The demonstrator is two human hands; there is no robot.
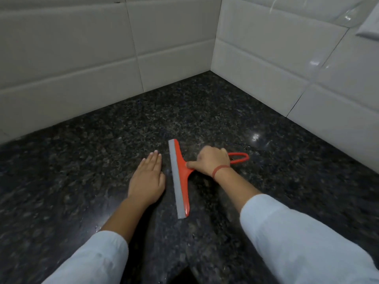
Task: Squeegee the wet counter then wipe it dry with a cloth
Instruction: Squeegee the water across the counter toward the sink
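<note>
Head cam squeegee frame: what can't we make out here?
Head view:
- squeegee: handle middle hidden under the right hand; only its loop end shows.
- counter: wet or dry unclear; dark speckle and glare mask any water.
- left hand: palm faces down, contact with the counter unsure.
- white object, top right: cut off by the frame edge, blurred.
- Cloth: not in frame.

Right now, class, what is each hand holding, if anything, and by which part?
The right hand grips the orange squeegee by its handle, near the blade. The left hand holds nothing; it rests flat on the counter.
</note>
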